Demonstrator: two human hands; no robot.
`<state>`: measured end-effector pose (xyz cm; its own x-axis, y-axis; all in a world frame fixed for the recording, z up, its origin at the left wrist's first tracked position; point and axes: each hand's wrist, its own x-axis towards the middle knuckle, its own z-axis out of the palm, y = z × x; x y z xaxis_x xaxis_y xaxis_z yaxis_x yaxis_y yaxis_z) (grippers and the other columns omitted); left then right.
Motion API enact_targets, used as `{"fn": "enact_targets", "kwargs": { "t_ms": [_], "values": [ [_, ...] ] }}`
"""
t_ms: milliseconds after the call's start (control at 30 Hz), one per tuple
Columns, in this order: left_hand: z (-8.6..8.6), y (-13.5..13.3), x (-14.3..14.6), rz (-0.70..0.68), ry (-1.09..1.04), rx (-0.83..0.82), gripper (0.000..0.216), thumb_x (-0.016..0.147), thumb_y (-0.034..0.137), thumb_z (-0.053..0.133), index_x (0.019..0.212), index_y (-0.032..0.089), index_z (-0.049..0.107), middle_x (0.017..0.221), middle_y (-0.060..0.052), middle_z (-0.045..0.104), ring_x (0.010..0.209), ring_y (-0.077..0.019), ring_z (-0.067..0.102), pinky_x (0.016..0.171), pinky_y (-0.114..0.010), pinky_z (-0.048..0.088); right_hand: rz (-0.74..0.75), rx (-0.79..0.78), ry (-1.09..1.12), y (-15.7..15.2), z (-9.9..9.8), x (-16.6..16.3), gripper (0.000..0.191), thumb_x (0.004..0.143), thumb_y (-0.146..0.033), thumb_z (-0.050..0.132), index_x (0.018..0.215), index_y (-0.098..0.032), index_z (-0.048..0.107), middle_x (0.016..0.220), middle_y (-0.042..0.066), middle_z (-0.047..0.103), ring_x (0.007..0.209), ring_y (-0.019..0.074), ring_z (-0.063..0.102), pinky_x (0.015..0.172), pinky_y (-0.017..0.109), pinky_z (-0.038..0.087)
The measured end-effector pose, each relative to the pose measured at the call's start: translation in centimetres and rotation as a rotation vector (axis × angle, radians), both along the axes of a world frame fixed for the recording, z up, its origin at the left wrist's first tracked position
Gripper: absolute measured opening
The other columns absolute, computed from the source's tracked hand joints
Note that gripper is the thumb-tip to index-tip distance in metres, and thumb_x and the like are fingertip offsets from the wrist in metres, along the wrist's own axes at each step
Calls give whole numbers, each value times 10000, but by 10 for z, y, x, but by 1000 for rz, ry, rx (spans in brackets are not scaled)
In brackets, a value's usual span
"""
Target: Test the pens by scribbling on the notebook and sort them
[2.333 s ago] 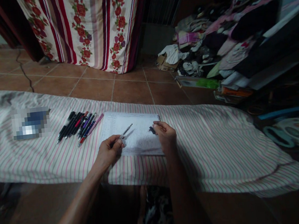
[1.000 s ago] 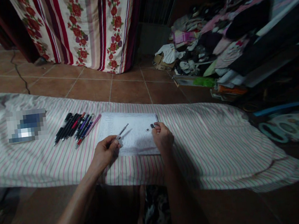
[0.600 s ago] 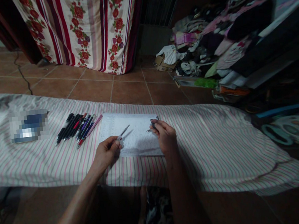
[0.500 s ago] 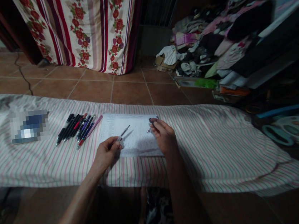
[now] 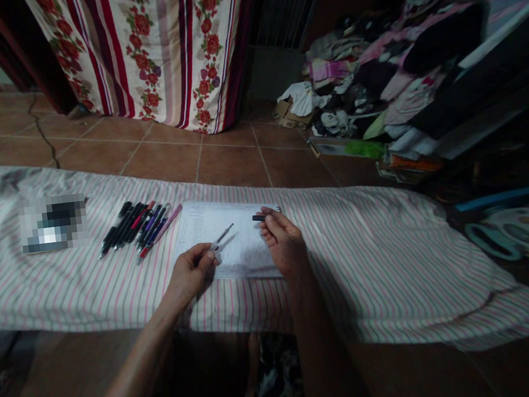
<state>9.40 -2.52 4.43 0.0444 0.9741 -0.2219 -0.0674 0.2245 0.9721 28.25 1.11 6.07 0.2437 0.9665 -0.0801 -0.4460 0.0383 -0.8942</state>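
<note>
My left hand is closed around the lower end of a slim pen refill, its dark, narrow end slanting up to the right over the notebook. Between the thumb and fingers of my right hand is a short black pen barrel piece, pointing left. Fingers partly cover its right end. Beneath both hands lies the open notebook, with handwriting on its left part. The two held pieces are apart from each other.
Several pens lie in a bunch left of the notebook. Farther left is a blurred-out flat object. A striped cloth covers the low surface. Beyond are tiled floor, a floral curtain and a clothes pile.
My right hand has turned and shifted slightly left, so the black barrel piece now shows more fully, pointing left. My left hand and the refill have barely moved.
</note>
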Motion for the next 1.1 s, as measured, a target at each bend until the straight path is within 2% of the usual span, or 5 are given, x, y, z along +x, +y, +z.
{"fn": "enact_targets", "kwargs": {
  "t_ms": [300, 533, 667, 800, 1100],
  "values": [
    [1, 0, 0, -9, 14, 31, 340, 636, 397, 652, 837, 124, 632, 621, -20, 617, 591, -130, 541, 582, -256, 424, 50, 51, -65, 2, -7, -10, 322, 662, -220, 657, 978, -217, 593, 959, 20, 653, 732, 85, 587, 685, 230, 461],
    [3, 0, 1, 14, 10, -9, 402, 606, 436, 662, 850, 119, 629, 631, -23, 623, 579, -134, 550, 587, -268, 425, -30, 183, -452, 3, -14, -20, 423, 700, -246, 580, 1117, -187, 538, 929, 49, 666, 835, 148, 613, 772, 302, 470],
    [2, 0, -1, 10, 18, 7, 379, 616, 427, 659, 841, 123, 631, 622, -18, 615, 596, -133, 547, 600, -265, 424, -84, 218, -728, 0, -12, -23, 418, 742, -216, 505, 1160, -210, 524, 926, 32, 656, 812, 142, 602, 710, 271, 499],
    [0, 1, -2, 11, 11, 10, 374, 603, 426, 667, 833, 133, 634, 628, -25, 621, 606, -142, 555, 612, -274, 430, -61, 245, -807, -5, -6, -28, 485, 777, -174, 425, 1259, -229, 436, 926, 22, 629, 798, 133, 590, 604, 230, 512],
    [0, 0, -3, 10, 14, -3, 388, 612, 426, 672, 859, 129, 628, 637, -25, 630, 579, -129, 558, 592, -265, 436, -54, 329, -1116, -8, -6, -31, 534, 791, -156, 452, 1307, -277, 386, 977, 9, 667, 868, 160, 588, 722, 282, 481]
  ]
}}
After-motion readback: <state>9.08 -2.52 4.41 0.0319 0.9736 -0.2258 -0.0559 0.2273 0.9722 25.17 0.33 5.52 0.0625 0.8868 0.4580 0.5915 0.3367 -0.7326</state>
